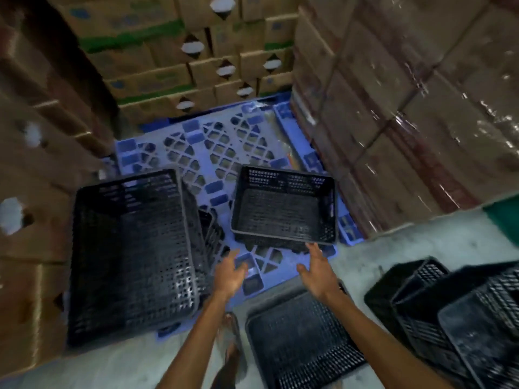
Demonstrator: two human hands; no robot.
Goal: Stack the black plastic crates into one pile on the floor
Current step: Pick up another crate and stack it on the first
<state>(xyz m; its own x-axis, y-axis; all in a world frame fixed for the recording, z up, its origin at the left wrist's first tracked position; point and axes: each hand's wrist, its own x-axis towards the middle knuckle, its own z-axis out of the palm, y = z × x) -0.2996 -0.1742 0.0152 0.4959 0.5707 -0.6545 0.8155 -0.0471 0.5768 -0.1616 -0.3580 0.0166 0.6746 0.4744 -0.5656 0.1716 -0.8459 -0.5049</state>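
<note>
Crates (283,206) on blue pallet (213,153), concrete floor (421,240)

Bare forearms, sleeveless, bare hands (229,276)

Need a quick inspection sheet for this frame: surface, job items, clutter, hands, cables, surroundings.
Surface: grey concrete floor, with a blue plastic pallet lying on it.
Job's things: shallow crate on the pallet, open side up; large crate at left, tilted; floor crate under the right forearm; crate cluster at right, nested unevenly.
Clutter: nothing seen.
Grippers: left hand and right hand both open and empty, fingers spread, reaching toward the shallow crate's near rim.
Cables: nothing seen.
Surroundings: stacked cardboard boxes behind and left; shrink-wrapped boxes at right.
</note>
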